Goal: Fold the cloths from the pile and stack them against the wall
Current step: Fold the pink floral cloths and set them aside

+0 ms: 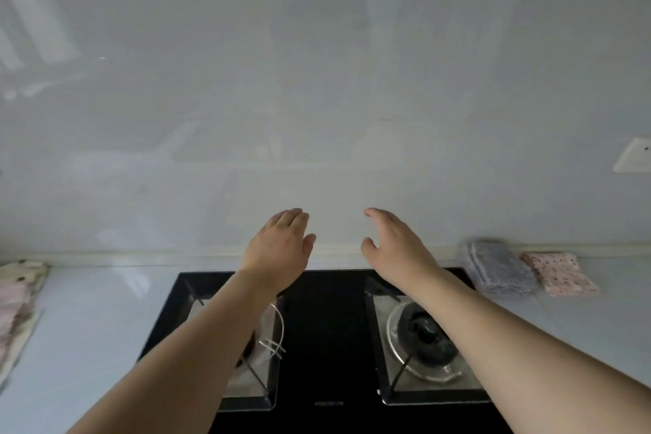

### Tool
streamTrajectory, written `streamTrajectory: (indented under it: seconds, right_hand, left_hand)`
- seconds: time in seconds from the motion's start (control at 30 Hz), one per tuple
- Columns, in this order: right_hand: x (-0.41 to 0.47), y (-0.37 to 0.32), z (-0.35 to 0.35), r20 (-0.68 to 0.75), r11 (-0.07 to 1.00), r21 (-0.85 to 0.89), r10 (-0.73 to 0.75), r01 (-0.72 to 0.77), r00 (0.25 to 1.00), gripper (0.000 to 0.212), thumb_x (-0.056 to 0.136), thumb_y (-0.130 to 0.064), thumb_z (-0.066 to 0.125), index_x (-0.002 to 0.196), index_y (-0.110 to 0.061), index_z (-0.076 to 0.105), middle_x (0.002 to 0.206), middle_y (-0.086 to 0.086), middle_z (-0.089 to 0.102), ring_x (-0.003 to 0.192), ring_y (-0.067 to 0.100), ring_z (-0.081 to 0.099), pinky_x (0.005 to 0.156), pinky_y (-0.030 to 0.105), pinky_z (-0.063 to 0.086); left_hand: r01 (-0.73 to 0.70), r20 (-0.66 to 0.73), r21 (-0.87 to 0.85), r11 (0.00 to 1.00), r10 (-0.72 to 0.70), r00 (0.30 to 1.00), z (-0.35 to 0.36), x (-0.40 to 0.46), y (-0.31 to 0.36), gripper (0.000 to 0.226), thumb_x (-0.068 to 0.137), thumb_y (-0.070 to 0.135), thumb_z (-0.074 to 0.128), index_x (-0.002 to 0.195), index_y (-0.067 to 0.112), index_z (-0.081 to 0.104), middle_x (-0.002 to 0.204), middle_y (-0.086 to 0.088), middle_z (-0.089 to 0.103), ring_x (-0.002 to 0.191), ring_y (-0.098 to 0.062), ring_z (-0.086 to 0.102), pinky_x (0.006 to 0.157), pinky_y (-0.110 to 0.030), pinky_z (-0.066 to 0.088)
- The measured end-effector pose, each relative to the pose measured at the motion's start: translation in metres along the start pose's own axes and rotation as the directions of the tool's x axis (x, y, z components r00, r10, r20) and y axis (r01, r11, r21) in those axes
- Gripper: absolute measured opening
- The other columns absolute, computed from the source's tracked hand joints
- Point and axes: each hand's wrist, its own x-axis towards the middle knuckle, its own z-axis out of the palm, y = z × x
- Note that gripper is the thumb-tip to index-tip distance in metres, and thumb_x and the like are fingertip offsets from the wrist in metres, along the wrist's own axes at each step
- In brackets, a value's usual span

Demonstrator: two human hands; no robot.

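Both my hands are raised over the stove toward the wall, holding nothing. My left hand (278, 247) has relaxed fingers, and my right hand (394, 243) is spread a little, thumb apart. A pile of pale patterned cloths (17, 306) lies at the left edge of the counter. Against the wall on the right sit a folded grey-blue stack of cloths (500, 271) and, beside it, a folded pink dotted cloth (560, 273). Neither hand touches any cloth.
A black gas stove (324, 328) with two burners fills the middle of the pale counter (91, 321), under my forearms. The glossy wall (317, 99) rises behind it, with a white socket plate (634, 155) at the right.
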Motion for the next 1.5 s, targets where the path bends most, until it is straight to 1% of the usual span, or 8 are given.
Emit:
streamTrajectory:
  seconds: [0.47,0.57,0.83,1.03,1.13,1.27,1.33,1.5]
  right_hand:
    - [0.040,-0.221,0.168,0.124,0.998,0.046,-0.044,0.038,0.991,0.054,0.098,-0.018,0.045,0.150,-0.016,0.029,0.155,-0.001,0.032,0.142,0.014,0.030,0.114,0.027,0.025]
    - [0.046,-0.267,0.202,0.160,0.995,0.066,-0.081,0.072,0.984,0.054,0.099,-0.019,0.044,0.150,-0.016,0.029,0.155,-0.002,0.032,0.141,0.013,0.030,0.112,0.024,0.024]
    - [0.055,-0.354,0.263,0.244,0.977,0.125,-0.201,0.175,0.949,0.054,0.098,-0.018,0.043,0.150,-0.014,0.029,0.155,-0.002,0.031,0.141,0.013,0.029,0.112,0.022,0.023]
    - [0.053,-0.409,0.317,0.296,0.977,0.112,-0.206,0.180,0.933,0.052,0.097,-0.018,0.043,0.148,-0.017,0.033,0.153,-0.003,0.034,0.137,0.014,0.036,0.108,0.023,0.029]
    - [0.049,-0.435,0.354,0.354,0.978,0.102,-0.209,0.185,0.912,0.050,0.098,-0.017,0.041,0.147,-0.019,0.034,0.153,-0.005,0.034,0.137,0.014,0.036,0.109,0.025,0.031]
    - [0.044,-0.460,0.421,0.405,0.974,0.073,-0.227,0.216,0.886,0.046,0.097,-0.016,0.043,0.143,-0.018,0.041,0.148,-0.002,0.041,0.134,0.015,0.040,0.110,0.026,0.033]
    - [0.037,-0.467,0.456,0.420,0.971,0.082,-0.237,0.223,0.876,0.045,0.097,-0.017,0.044,0.142,-0.018,0.043,0.145,-0.003,0.043,0.132,0.014,0.042,0.109,0.024,0.033]
    - [0.022,-0.464,0.530,0.369,0.950,0.129,-0.313,0.285,0.875,0.042,0.097,-0.018,0.045,0.139,-0.015,0.047,0.144,-0.004,0.042,0.132,0.013,0.040,0.110,0.022,0.030]
  left_hand:
    - [0.118,-0.021,-0.044,0.992,-0.119,0.993,-0.048,-0.074,-0.268,0.048,0.103,0.033,0.036,0.147,0.014,0.034,0.154,0.000,0.034,0.143,-0.018,0.027,0.115,-0.030,0.024]
    - [0.161,-0.010,-0.052,0.986,-0.162,0.987,-0.054,-0.092,-0.323,0.048,0.103,0.033,0.036,0.147,0.015,0.035,0.154,0.000,0.035,0.143,-0.017,0.027,0.115,-0.030,0.025]
    - [0.301,-0.017,-0.023,0.953,-0.301,0.953,-0.079,-0.147,-0.420,0.048,0.102,0.032,0.039,0.147,0.014,0.037,0.153,-0.001,0.036,0.142,-0.020,0.029,0.114,-0.032,0.027]
    - [0.334,-0.001,-0.005,0.942,-0.334,0.942,-0.099,-0.189,-0.499,0.046,0.102,0.029,0.041,0.146,0.015,0.039,0.153,0.001,0.037,0.139,-0.019,0.036,0.110,-0.031,0.031]
    - [0.372,0.024,-0.028,0.928,-0.372,0.928,-0.095,-0.215,-0.549,0.043,0.100,0.026,0.044,0.141,0.016,0.046,0.148,0.002,0.043,0.133,-0.020,0.043,0.107,-0.033,0.038]
    - [0.397,0.067,-0.057,0.916,-0.393,0.917,-0.068,-0.249,-0.607,0.034,0.098,0.023,0.048,0.131,0.019,0.057,0.138,0.005,0.053,0.121,-0.015,0.053,0.097,-0.026,0.043]
    - [0.389,0.083,-0.095,0.917,-0.382,0.921,-0.047,-0.266,-0.625,0.030,0.098,0.023,0.051,0.125,0.021,0.061,0.131,0.007,0.057,0.114,-0.012,0.057,0.091,-0.022,0.043]
    - [0.294,0.081,-0.180,0.939,-0.283,0.956,0.008,-0.296,-0.645,0.029,0.095,0.027,0.055,0.122,0.023,0.065,0.119,0.010,0.061,0.106,-0.007,0.058,0.088,-0.013,0.041]
